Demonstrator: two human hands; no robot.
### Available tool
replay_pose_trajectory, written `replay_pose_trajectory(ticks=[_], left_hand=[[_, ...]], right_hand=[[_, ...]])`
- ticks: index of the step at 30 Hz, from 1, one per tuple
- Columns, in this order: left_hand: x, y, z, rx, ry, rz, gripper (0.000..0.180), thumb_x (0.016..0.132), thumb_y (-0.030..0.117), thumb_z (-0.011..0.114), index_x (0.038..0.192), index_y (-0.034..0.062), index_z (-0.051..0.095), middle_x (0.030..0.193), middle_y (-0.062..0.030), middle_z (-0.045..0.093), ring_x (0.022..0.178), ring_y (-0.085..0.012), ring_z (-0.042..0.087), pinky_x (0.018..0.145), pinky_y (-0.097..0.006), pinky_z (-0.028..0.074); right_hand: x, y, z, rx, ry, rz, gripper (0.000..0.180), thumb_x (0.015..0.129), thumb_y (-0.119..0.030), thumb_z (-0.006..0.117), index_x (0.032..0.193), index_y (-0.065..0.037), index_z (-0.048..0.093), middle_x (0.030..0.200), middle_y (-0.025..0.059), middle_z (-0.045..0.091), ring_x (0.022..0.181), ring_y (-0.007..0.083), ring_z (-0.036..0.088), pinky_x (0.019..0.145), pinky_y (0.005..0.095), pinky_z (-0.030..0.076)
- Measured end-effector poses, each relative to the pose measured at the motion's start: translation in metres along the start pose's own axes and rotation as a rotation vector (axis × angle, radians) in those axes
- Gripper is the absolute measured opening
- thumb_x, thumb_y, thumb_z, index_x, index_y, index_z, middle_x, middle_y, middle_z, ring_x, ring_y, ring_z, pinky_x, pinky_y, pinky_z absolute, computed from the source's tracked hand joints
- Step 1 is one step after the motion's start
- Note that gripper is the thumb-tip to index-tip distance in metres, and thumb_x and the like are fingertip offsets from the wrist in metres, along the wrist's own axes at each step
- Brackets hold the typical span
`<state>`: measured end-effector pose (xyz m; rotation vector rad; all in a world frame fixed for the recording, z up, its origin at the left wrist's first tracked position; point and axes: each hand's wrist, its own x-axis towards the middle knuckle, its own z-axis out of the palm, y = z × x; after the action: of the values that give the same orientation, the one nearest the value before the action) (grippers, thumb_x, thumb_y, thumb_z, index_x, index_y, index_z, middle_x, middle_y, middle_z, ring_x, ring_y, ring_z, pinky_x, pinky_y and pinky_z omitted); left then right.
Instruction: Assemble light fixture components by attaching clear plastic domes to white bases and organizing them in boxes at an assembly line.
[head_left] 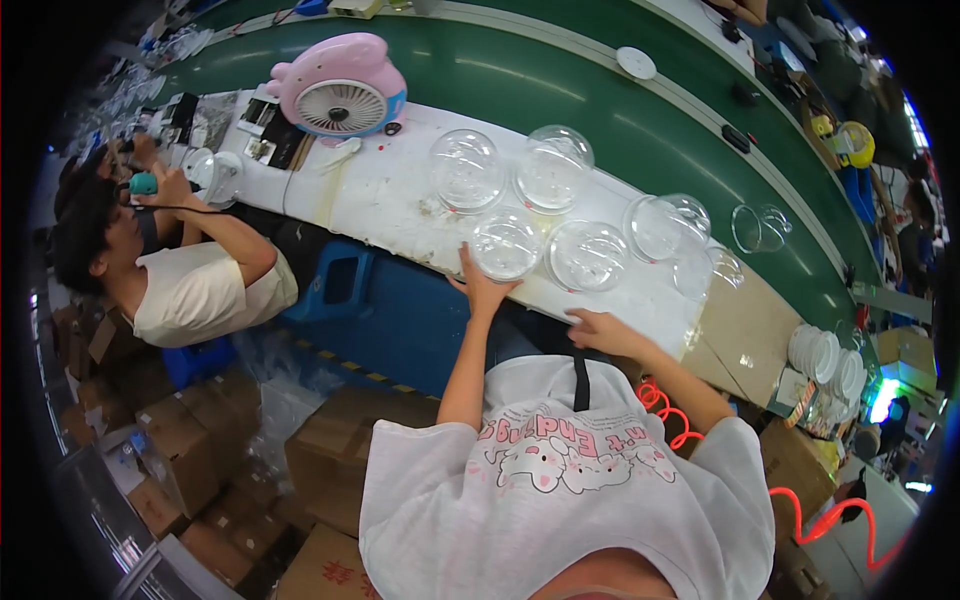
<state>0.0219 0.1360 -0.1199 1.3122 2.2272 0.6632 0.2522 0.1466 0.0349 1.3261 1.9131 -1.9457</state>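
My left hand (483, 287) is at the near-left side of a clear round dome (507, 246), its fingers and thumb curved along the rim. The dome rests on the white worktop (400, 190). Off to the right, at the bench's near edge, my right hand (606, 333) has its fingers curled in; whatever they may hold is hidden. Around the dome stand other clear domes: one (467, 171) behind it, another (555, 168) farther right, and a third (587, 256) beside it. More transparent domes (657, 228) overlap toward the right.
A pink fan (342, 90) stands at the back left. Stacked white discs (815, 352) sit at the right end, beyond a brown board (745, 325). At left, a person (200, 270) holds a green tool (143, 184). A blue stool (338, 283) and cardboard boxes (335, 440) occupy the floor.
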Motion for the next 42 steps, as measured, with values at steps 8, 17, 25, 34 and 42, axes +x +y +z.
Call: replay_pose_trajectory(ticks=[8,17,25,34,42], left_hand=[[-0.016,-0.009,-0.018,-0.031,0.058,0.01,0.118,0.047,0.047,0.078,0.134,0.0052,0.011,0.139,-0.0152,0.019,0.13,-0.0258,0.017,0.096,-0.06,0.001],[-0.004,-0.065,-0.041,-0.007,0.113,0.015,0.117,0.045,0.047,0.079,0.132,0.0004,0.017,0.136,-0.0164,0.023,0.128,-0.0271,0.02,0.1,-0.052,0.01],[0.044,-0.079,-0.085,-0.266,0.295,0.16,0.097,0.041,0.037,0.083,0.119,-0.0002,0.039,0.116,-0.0178,0.048,0.111,-0.0323,0.041,0.095,-0.043,0.027],[0.076,-0.076,-0.103,-0.249,0.241,0.212,0.11,0.038,0.021,0.085,0.127,-0.0032,0.027,0.117,-0.02,0.046,0.11,-0.0347,0.043,0.093,-0.04,0.034],[0.081,-0.095,-0.093,-0.127,0.266,0.253,0.119,0.042,0.031,0.085,0.131,-0.0033,0.014,0.128,-0.0212,0.032,0.118,-0.0349,0.032,0.098,-0.043,0.026]], right_hand=[[0.125,0.023,0.058,0.595,0.373,0.406,0.058,0.079,-0.003,0.046,0.131,0.001,0.019,0.099,0.0129,0.057,0.07,0.0173,0.06,0.058,0.0263,0.05],[0.128,0.048,0.06,0.297,0.321,0.136,0.054,0.077,-0.004,0.049,0.128,-0.004,0.032,0.091,0.0105,0.06,0.063,0.0134,0.058,0.053,0.0219,0.047],[0.049,0.13,0.039,-0.063,0.731,0.36,0.026,0.07,-0.015,0.055,0.094,-0.006,0.06,0.072,0.0111,0.062,0.066,0.0207,0.06,0.061,0.0295,0.047],[0.057,0.163,-0.007,0.057,1.093,0.011,0.055,0.065,-0.004,0.059,0.116,-0.004,0.043,0.108,0.0145,0.05,0.095,0.0243,0.053,0.075,0.0312,0.046],[0.086,0.138,0.015,0.101,0.889,-0.089,0.05,0.066,0.007,0.056,0.114,-0.002,0.044,0.109,0.0159,0.038,0.085,0.0244,0.056,0.069,0.0303,0.05]])
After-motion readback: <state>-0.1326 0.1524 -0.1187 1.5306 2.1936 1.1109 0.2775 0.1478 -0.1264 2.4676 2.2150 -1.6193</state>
